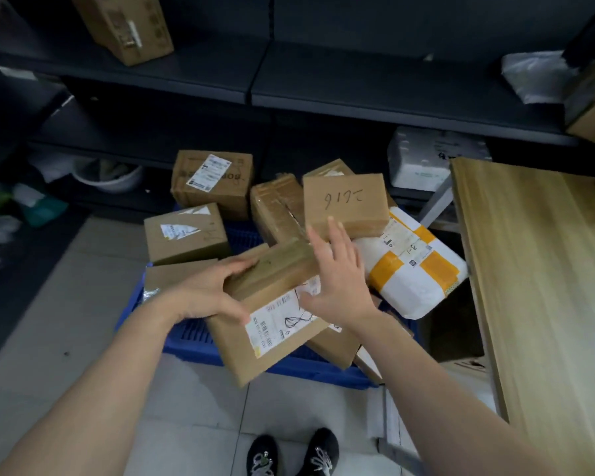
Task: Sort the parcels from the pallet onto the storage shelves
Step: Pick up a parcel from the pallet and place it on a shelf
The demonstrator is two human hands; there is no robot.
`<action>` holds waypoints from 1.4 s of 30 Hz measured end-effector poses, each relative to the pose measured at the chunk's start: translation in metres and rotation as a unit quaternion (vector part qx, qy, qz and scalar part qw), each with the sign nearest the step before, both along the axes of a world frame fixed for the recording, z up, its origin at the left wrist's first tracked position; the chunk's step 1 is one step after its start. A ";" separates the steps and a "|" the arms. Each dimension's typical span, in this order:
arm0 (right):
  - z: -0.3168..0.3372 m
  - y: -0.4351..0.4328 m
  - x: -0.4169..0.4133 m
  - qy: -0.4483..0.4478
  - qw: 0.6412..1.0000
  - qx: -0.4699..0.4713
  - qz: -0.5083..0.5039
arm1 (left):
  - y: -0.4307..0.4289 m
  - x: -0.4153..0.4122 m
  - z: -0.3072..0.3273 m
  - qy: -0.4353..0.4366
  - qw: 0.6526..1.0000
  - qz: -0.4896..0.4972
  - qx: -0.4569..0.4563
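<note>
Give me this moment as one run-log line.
stage: pick | left hand: grips labelled box | right hand: open, at box's right edge | box: tilted above blue pallet | shelving: not yet

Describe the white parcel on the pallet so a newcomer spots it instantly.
Find the blue pallet on the floor before the dark shelves. At its right edge, beside the wooden board, lies the white parcel. Orange tape bands cross its wrap; its neighbours are brown boxes.

Parcels (186,235) lie heaped on the pallet (193,338), on the floor (83,304) before the shelves (358,87); the nearest parcel (272,269) overhangs its front edge. A table (536,269) stands just right, and a box (124,25) sits on a shelf upper left
</note>
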State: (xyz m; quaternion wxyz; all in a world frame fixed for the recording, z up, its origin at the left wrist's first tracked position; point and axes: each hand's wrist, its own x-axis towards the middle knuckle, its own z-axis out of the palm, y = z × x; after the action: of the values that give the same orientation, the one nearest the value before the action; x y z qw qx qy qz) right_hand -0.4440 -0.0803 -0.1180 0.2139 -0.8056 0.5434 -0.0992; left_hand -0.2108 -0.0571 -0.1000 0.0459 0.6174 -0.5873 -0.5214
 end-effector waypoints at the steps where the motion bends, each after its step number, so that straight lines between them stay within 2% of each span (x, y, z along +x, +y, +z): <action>1: 0.006 -0.005 0.004 0.061 0.996 0.011 0.065 | -0.001 0.005 0.004 -0.039 0.998 -0.037 -0.011; 3: 0.016 -0.016 0.012 0.153 0.975 0.057 0.153 | -0.002 0.008 0.012 -0.114 0.986 -0.111 -0.039; 5: 0.023 -0.025 0.020 0.196 0.952 0.129 0.198 | -0.001 0.008 0.023 -0.153 0.976 -0.145 -0.046; 9: 0.034 -0.027 0.033 0.167 0.933 0.243 0.208 | 0.004 0.015 0.030 -0.116 0.983 -0.141 -0.027; 11: 0.035 -0.023 0.035 0.113 0.930 0.296 0.184 | 0.009 0.025 0.028 -0.028 0.995 -0.093 -0.015; 13: 0.030 -0.019 0.036 0.042 0.919 0.365 0.141 | 0.014 0.035 0.022 0.059 0.998 0.000 -0.026; 15: 0.022 -0.016 0.037 0.006 0.910 0.401 0.102 | 0.024 0.041 0.012 0.082 0.989 0.097 -0.070; 16: 0.018 -0.014 0.038 -0.008 0.908 0.411 0.082 | 0.030 0.042 0.006 0.066 0.981 0.152 -0.098; 19: 0.008 -0.006 0.047 -0.067 0.909 0.412 0.002 | 0.053 0.036 -0.016 0.035 0.919 0.359 -0.159; 21: 0.004 -0.003 0.056 -0.109 0.903 0.414 -0.037 | 0.069 0.033 -0.025 0.059 0.877 0.436 -0.196; 24: 0.003 0.000 0.070 -0.115 0.906 0.406 -0.030 | 0.092 0.033 -0.027 0.036 0.863 0.468 -0.187; 25: 0.005 0.001 0.075 -0.104 0.909 0.402 -0.012 | 0.099 0.036 -0.024 -0.003 0.867 0.464 -0.179; 27: 0.015 0.002 0.084 -0.057 0.920 0.385 0.041 | 0.108 0.044 -0.014 -0.141 0.887 0.393 -0.197; 29: 0.027 0.004 0.093 0.001 0.931 0.348 0.111 | 0.113 0.052 0.005 -0.251 0.916 0.236 -0.204; 31: 0.041 0.010 0.102 0.045 0.932 0.303 0.194 | 0.117 0.062 0.016 -0.301 0.935 0.099 -0.160; 32: 0.048 0.014 0.107 0.067 0.927 0.285 0.236 | 0.119 0.065 0.023 -0.305 0.942 0.061 -0.124; 34: 0.061 0.023 0.117 0.106 0.910 0.254 0.311 | 0.130 0.071 0.032 -0.271 0.961 0.039 -0.033; 36: 0.068 0.030 0.131 0.130 0.897 0.233 0.353 | 0.145 0.074 0.036 -0.204 0.977 0.069 0.013; 40: 0.065 0.049 0.161 0.101 0.885 0.233 0.389 | 0.194 0.089 0.027 -0.121 0.972 0.201 -0.022; 42: 0.063 0.064 0.180 0.039 0.896 0.230 0.377 | 0.225 0.099 0.024 -0.014 0.950 0.311 -0.038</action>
State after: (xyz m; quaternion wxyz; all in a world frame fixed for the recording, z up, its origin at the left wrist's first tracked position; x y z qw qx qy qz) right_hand -0.2643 -0.0166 -0.0553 0.3932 -0.8815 0.2151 0.1484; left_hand -0.1122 0.1674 -0.0760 0.2205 0.7745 -0.3865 -0.4496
